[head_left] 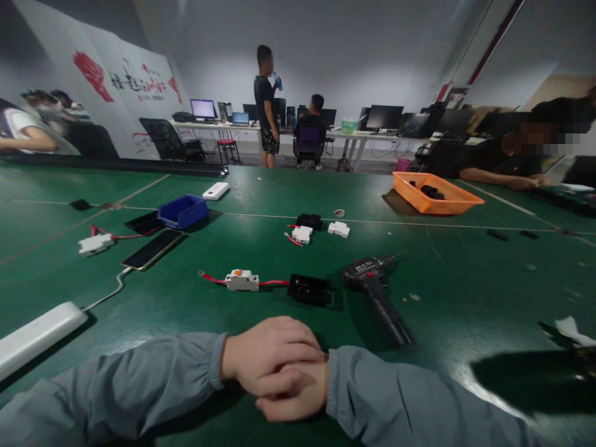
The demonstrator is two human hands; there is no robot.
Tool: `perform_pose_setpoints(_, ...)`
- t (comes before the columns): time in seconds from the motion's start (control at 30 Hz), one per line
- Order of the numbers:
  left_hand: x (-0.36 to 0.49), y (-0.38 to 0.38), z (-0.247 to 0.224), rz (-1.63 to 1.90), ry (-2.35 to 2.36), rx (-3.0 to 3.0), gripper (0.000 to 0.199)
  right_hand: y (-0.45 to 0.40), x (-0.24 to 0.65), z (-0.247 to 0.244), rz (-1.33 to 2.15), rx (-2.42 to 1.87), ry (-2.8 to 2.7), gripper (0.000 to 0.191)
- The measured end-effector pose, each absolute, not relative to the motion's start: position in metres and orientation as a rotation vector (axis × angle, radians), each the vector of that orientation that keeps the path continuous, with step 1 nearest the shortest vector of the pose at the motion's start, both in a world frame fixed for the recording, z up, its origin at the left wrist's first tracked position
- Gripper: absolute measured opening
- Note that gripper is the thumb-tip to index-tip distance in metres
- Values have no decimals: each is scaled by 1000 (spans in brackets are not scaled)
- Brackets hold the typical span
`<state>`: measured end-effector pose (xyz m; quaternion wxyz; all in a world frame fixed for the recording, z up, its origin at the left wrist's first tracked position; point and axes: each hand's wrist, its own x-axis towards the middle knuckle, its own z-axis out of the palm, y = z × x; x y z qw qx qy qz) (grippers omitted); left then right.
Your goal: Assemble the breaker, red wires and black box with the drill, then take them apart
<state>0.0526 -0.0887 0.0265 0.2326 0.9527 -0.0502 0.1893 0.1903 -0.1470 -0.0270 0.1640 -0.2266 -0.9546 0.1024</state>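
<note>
My left hand lies over my right hand at the table's near side, its fingers wrapped across the right wrist. Most of the right hand's fingers are hidden under it. Just beyond my hands, a white circuit breaker with an orange switch has red wires on both sides, one running to a black terminal block. To the right of the block lies a black cordless drill, its bit pointing away to the right. Neither hand touches these parts.
On the green table are a blue bin, a phone cabled to a white power strip, another wired breaker, more white modules and an orange basket. Co-workers sit and stand beyond.
</note>
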Motion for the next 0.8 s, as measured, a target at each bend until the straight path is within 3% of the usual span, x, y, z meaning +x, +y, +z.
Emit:
perform_pose_setpoints(0.13,40,-61,48,540,-21,3090,34,-147,190,-15,387,-641,-2671,30)
perform_pose_setpoints(0.3,35,-23,62,188,237,3384,51,-149,192,-8,484,-637,-2617,33)
perform_pose_setpoints(0.47,41,-13,52,17,152,3470,41,-150,192,-9,451,-674,-2620,32)
perform_pose_setpoints(0.8,51,-8,47,48,105,3510,26,-151,193,-7,454,-727,-2676,31)
